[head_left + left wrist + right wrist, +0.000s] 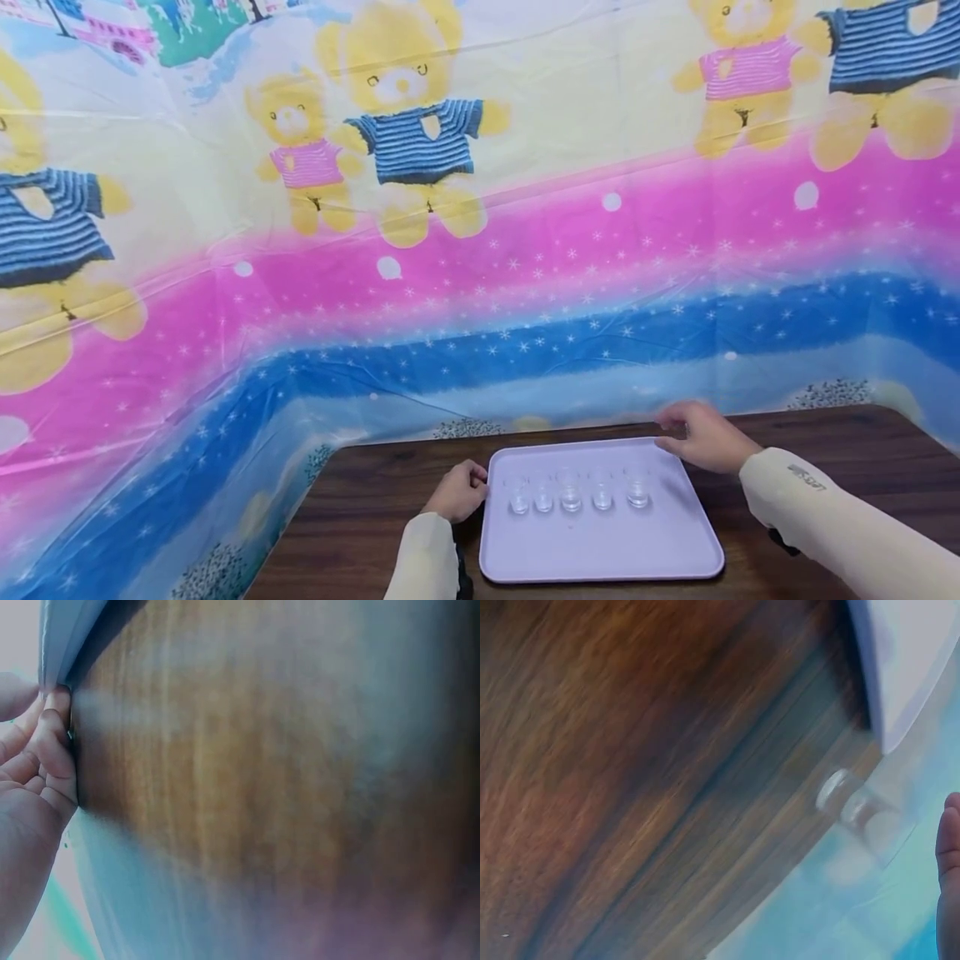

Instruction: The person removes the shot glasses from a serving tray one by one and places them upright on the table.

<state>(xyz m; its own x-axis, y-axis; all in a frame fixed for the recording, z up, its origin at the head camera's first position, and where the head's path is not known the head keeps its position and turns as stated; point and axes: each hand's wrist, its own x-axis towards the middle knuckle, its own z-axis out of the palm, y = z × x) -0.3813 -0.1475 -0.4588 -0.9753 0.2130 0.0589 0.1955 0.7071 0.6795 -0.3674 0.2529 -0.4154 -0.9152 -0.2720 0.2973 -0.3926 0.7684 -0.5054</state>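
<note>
On the dark wooden table lies a pale lilac tray [592,546] with several small clear glasses [571,497] standing upright in a row across it. At the tray's left rim [56,645], my left hand [457,492] pinches the edge, fingers curled and thumb on the other side. My right hand [708,437] is over the tray's far right corner, thumb and fingers apart. Another clear glass [862,814] stands on the table just past that corner, close to the right hand [949,862] and not gripped by it. In the head view the right hand hides most of that spot.
The wooden table [337,521] extends on both sides of the tray. Right behind its far edge hangs a colourful cloth [480,333] printed with teddy bears, which also runs down the left side.
</note>
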